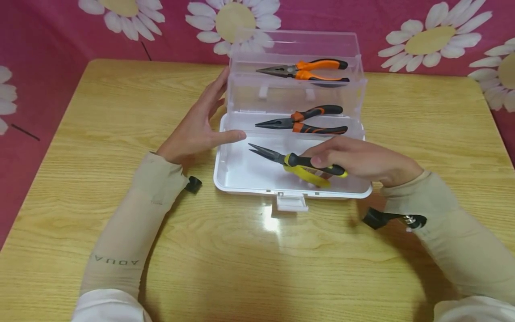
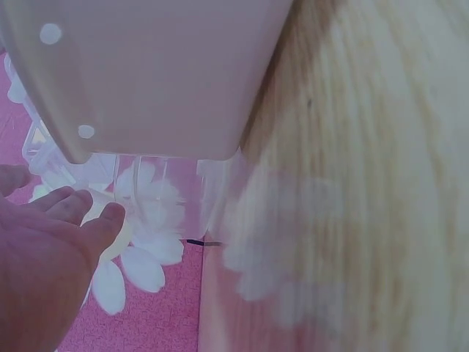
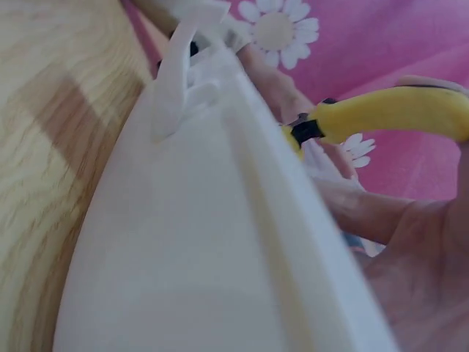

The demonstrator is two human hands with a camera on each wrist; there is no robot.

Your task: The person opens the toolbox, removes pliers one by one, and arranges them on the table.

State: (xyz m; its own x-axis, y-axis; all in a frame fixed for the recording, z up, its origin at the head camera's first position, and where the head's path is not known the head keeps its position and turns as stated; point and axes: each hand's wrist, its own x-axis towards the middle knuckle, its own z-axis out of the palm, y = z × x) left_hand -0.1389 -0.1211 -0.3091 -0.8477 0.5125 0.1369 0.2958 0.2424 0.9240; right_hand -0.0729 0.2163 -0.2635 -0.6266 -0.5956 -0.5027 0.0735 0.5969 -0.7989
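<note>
My right hand (image 1: 358,161) grips black-and-yellow long-nose pliers (image 1: 295,160) over the white base (image 1: 241,174) of an open storage box, their tips pointing left. In the right wrist view, the yellow handle (image 3: 388,114) shows at the hand beyond the box wall (image 3: 198,242). My left hand (image 1: 197,125) is at the box's left side, fingers extended along the clear plastic and thumb reaching over the rim. Orange-and-black pliers (image 1: 289,70) lie in the upper clear tray. Below them, red-and-black pliers (image 1: 285,123) lie in the lower clear tray.
The box stands on a wooden table (image 1: 233,268) near its far edge. Its front latch (image 1: 291,202) hangs forward. A pink cloth (image 1: 322,18) with white daisies hangs behind the table. Black wrist-camera mounts (image 1: 194,184) sit at both sleeves.
</note>
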